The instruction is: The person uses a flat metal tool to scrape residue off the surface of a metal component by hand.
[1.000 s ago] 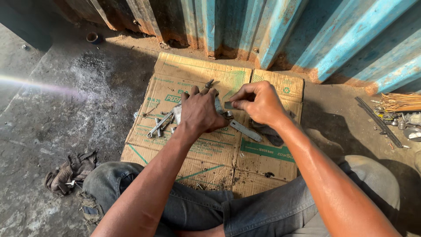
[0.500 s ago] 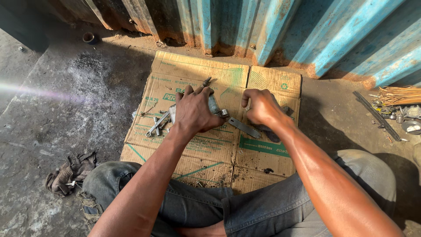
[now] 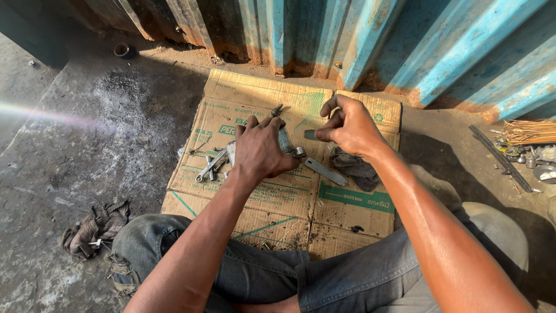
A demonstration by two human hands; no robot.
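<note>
Our left hand (image 3: 262, 152) is clamped on a metal part (image 3: 286, 142) over the middle of the cardboard (image 3: 347, 200). Our right hand (image 3: 349, 126) pinches a small flat piece (image 3: 311, 134) just beside it. Wrenches (image 3: 209, 167) lie near the cardboard's left edge.

cardboard (image 3: 289, 203): matt brown paper, creased, grimy | spanners (image 3: 209, 167): bare shiny metal | rag (image 3: 354, 167): dark cloth | wall (image 3: 370, 40): corrugated metal, blue paint rusting | floor (image 3: 75, 150): rough concrete

On the cardboard sheet (image 3: 289, 203): two hands, left hand (image 3: 260, 152) and right hand (image 3: 347, 124); one flat metal bar (image 3: 325, 171); one dark rag (image 3: 356, 168). Left of it: one crumpled rag (image 3: 95, 227).
</note>
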